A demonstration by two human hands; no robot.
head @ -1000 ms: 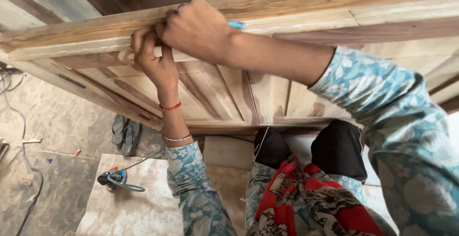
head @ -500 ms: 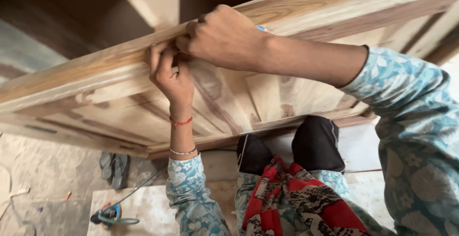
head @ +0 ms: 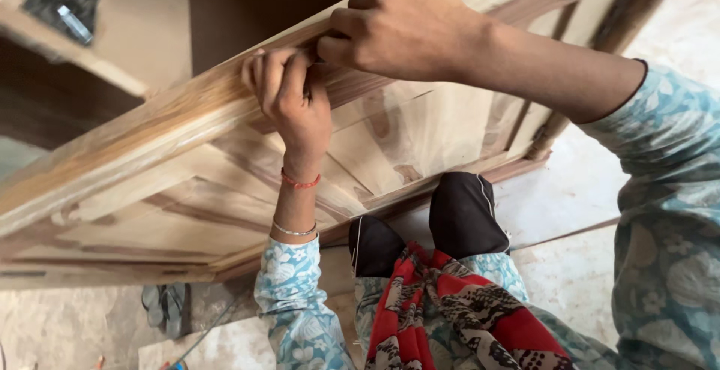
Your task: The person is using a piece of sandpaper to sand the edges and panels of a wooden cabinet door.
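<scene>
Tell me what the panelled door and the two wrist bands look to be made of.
Door: bare wood, apparently unvarnished; visible grain, brown streaks, matte surface.
Red band: probably thread or cord; thin, dull.
Lower bangle: likely metal; slim, pale, slightly shiny.

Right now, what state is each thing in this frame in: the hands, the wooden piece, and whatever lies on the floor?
Left hand: fingers hooked over the top edge of the wooden door.
Right hand: closed, knuckles up, pressed on the same edge, whatever it holds hidden.
Wooden panelled door: standing on its long edge, tilted, unpainted.
Sandals: lying on the floor, unworn.
</scene>
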